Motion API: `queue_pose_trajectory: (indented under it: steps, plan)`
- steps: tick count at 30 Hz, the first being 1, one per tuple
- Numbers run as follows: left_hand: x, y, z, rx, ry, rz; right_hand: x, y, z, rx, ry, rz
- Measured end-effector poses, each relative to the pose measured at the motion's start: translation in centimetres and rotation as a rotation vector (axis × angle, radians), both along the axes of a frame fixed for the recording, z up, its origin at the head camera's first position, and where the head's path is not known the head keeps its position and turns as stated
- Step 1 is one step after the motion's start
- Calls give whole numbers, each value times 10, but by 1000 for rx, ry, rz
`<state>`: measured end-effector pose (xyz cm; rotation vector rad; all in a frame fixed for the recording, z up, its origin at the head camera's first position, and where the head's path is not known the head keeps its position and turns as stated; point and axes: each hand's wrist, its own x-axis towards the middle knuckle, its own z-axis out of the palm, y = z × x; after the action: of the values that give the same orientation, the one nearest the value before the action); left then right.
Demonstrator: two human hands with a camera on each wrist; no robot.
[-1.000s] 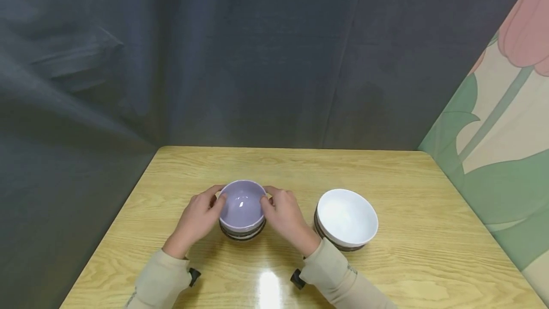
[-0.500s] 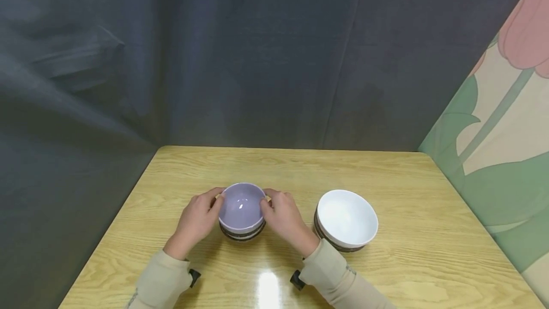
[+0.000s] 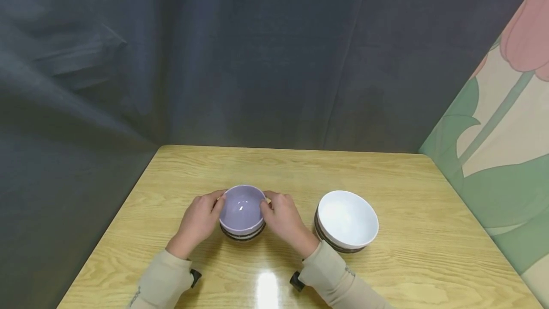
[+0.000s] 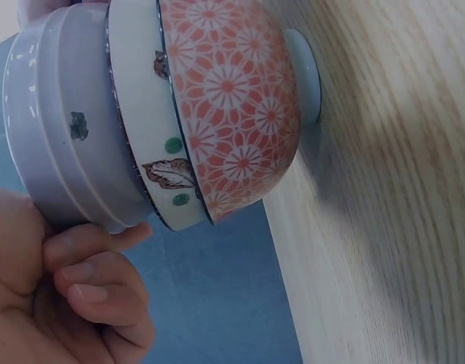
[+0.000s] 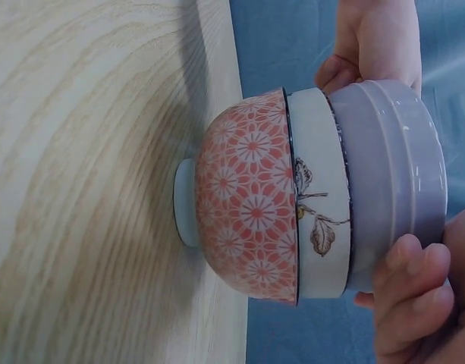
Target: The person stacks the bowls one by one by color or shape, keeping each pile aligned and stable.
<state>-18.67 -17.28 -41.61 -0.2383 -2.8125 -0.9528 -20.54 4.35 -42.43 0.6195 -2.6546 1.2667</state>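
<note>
Since the earlier frame the lilac bowl [image 3: 242,210] had sunk slightly into its stack. The left hand [image 3: 198,221] and right hand [image 3: 285,218] gripped its ribbed rim from either side, fingers curled. Beneath it nested a white leaf-painted bowl [image 4: 145,129] and a glossy orange flower-patterned bowl [image 4: 232,98], its foot on the wood-grain table [image 3: 386,175]. Right of the stack sat a white bowl [image 3: 346,219], those under it mostly hidden.

Overhead head view, two close wrist views
</note>
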Motion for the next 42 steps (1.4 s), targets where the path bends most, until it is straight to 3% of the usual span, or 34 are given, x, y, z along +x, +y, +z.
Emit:
queue_pose_trajectory:
  steps: [19, 26, 35, 42]
  plan:
    - [-4, -2, -5, 2, -22, 0, -2, -4, -5, 14, -9, 0]
    - [-6, -2, -6, 18, -64, 10, -3, -5, -5, 4, -13, 0]
    - [-8, -3, -7, 52, -142, 23, -2, -5, -6, -56, -113, 2]
    - [-10, -2, -6, 69, -172, 34, -1, -4, -6, -48, -125, -4]
